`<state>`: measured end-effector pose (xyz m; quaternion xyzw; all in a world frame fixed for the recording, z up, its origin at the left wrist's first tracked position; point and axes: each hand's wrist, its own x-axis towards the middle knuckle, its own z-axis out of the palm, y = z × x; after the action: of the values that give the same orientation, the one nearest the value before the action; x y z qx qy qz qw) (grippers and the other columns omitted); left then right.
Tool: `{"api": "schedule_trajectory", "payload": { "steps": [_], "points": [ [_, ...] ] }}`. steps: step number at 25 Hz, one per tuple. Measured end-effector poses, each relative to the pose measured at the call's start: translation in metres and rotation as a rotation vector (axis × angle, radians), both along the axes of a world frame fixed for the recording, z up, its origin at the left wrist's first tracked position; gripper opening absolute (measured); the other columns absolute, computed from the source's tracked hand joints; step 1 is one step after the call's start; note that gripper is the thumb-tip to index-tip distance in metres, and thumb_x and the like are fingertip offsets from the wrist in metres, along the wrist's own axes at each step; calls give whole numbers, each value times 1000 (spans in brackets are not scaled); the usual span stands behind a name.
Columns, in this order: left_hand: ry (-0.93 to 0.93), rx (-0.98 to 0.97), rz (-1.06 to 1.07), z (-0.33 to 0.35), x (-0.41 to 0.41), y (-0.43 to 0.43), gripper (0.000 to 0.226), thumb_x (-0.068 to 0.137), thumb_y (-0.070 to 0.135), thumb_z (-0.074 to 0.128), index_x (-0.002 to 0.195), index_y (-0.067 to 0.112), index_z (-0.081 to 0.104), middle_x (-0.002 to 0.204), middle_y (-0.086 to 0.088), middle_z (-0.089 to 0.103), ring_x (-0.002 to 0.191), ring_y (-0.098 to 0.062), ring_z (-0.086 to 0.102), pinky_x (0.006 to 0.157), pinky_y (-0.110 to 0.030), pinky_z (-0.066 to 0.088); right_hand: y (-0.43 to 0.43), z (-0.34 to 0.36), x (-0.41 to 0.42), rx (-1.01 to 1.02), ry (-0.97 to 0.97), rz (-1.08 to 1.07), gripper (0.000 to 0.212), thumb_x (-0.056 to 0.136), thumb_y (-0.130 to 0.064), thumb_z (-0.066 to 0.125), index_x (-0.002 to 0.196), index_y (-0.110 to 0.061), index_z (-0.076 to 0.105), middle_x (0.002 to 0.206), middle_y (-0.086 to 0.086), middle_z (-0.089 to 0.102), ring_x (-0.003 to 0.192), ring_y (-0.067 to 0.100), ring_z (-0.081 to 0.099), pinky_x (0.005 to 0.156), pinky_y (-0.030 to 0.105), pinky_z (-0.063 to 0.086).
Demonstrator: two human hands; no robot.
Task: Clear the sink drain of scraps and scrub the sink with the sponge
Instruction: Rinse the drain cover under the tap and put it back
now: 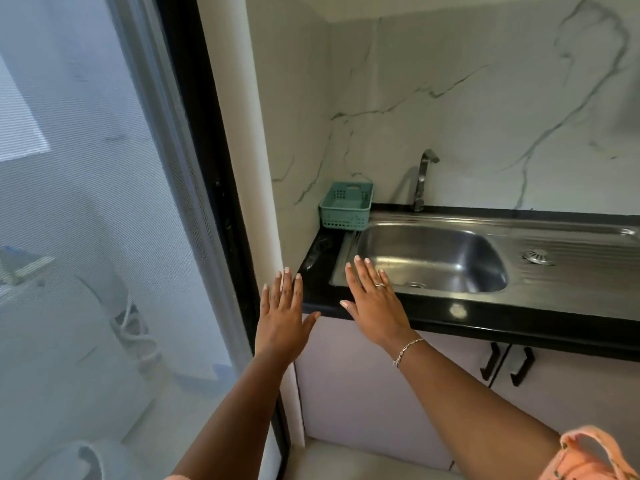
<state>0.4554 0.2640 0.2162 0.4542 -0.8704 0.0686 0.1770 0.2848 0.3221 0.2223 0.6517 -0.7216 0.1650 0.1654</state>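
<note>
A brushed stainless-steel sink [450, 244], its drainboard ribbed and faintly reflective, sits in a glossy black stone tabletop [502, 317]. A metal strainer [537, 257] and a polished metal tap [423, 181] catch the light. The teal basket [346, 211] is perforated plastic. The wall [485, 98] is smooth, grey-veined marble-look tile; the cabinet doors [381, 393] look pale and matt.

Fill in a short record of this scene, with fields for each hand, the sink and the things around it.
Left hand: open, fingers straight, holding nothing
Right hand: open, holding nothing, at the near left rim
Sink: steel basin; drain at its near side
Strainer: lying on the drainboard, right of the basin
Basket: teal, left of the tap
Sponge: not in view
</note>
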Motion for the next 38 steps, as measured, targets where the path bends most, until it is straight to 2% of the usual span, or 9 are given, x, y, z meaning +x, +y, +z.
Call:
{"api": "schedule_trajectory", "payload": {
  "steps": [3,6,8,11,19,21,25,35,38],
  "points": [
    [22,-12,-73,4,-36,-2,79,73,62,-12,138,19,-22,147,-3,-29,137,-22,-27,113,-35,-19,14,-1,-30,6,-17,-65,66,94,-36,44,146,-8,13,155,15,11,144,32,8,114,42,2],
    [24,-55,-102,9,-82,-3,77,87,61,-7,143,11,9,153,-12,12,141,-27,7,120,-39,4,23,4,-69,28,8,-163,68,87,-36,58,141,-5,31,149,18,31,138,34,28,111,48,18],
    [-5,6,-113,12,-113,-4,77,91,57,-6,140,7,27,148,-13,29,137,-27,24,119,-42,14,27,8,-99,19,0,-170,68,92,-35,51,145,-7,20,153,16,19,142,33,16,113,44,6],
    [-30,15,-179,13,-163,-10,77,93,54,-3,137,5,37,143,-16,44,134,-27,31,114,-39,0,30,8,-147,0,-38,-179,65,96,-35,41,146,-10,10,156,13,7,144,30,3,113,40,-5],
    [-111,55,-251,20,-284,-26,78,94,55,0,133,5,45,138,-16,50,131,-27,35,112,-37,-1,26,16,-265,49,-91,-268,65,97,-38,36,147,-10,5,156,14,-2,144,30,-4,111,38,-10],
    [-96,52,-223,21,-300,-27,82,92,56,-6,137,4,37,143,-16,44,133,-27,29,112,-35,-6,24,14,-281,46,-86,-258,65,96,-36,39,146,-8,10,156,15,2,144,33,1,111,40,-8],
    [-67,-9,-273,14,-322,-28,100,57,69,-41,137,14,-19,149,-6,-21,135,-23,-24,112,-33,-26,20,14,-306,109,-70,-258,64,98,-38,32,147,-11,3,157,13,-4,144,29,-6,111,35,-12],
    [-164,83,-242,14,-363,-56,71,96,53,16,146,13,-15,156,-9,-19,141,-20,-24,114,-37,-16,-14,8,-345,201,-83,-243,64,98,-40,28,147,-12,-2,157,11,-5,145,26,-8,117,37,-5],
    [-163,119,-256,7,-381,-79,71,96,51,19,146,12,-14,156,-9,-19,143,-22,-22,115,-37,-15,-36,1,-363,223,-83,-242,65,98,-40,30,147,-12,-1,157,12,-3,145,27,-7,117,38,-4]
  ]
}}
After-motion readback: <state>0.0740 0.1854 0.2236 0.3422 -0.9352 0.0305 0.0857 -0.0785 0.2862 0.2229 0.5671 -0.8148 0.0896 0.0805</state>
